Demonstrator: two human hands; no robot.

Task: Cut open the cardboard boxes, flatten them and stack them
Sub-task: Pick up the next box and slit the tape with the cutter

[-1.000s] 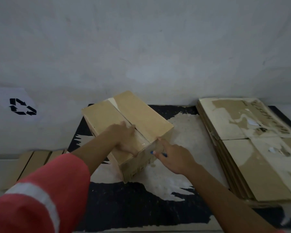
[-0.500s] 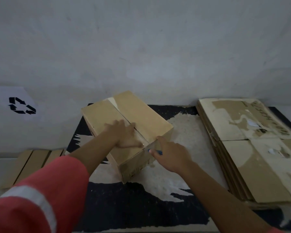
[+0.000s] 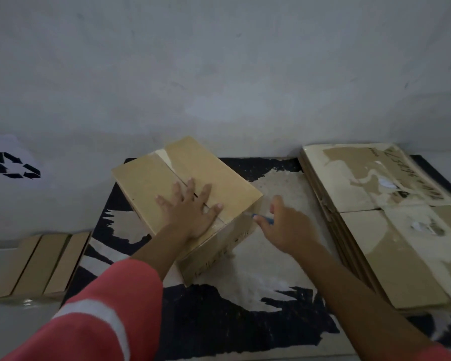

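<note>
**Head view – inventory**

- **Item 1: box** [image 3: 219, 175]. Plain brown corrugated, closed. Sits mid-surface on a worn black mat [image 3: 219, 324], set at an angle. Top flaps meet at a centre seam, w/ glossy tape over the near end.
  - Handling (est.): light, prob. empty. Walls stiff-ish but would buckle if leaned on hard. Tape is slick.
  - Best hold: flat palm on top beside the seam, or by the corners, clear of the blade line.
- **Left hand** [image 3: 190, 212]. Flat, fingers spread, pressing the box top across the seam. Grips nothing.
- **Right hand** [image 3: 289, 230]. Curled round a blue cutter [image 3: 264, 219], tip at the box's near-right top edge. Blade too small to make out.
- **Item 2: stack of flattened boxes** [image 3: 401, 256]. Right side. Top sheet has its paper skin torn & peeled.
- **Item 3: flat cardboard pieces** [image 3: 39, 264]. Near left, beside the mat.
- **Markings:**
  - Black recycling symbol [image 3: 16, 165] on a white sheet, far left.
  - Dark print on the box's near side panel, unreadable.
  - Dark handwriting at the stack's far-right corner, unreadable.
  - No brand seen.
</note>
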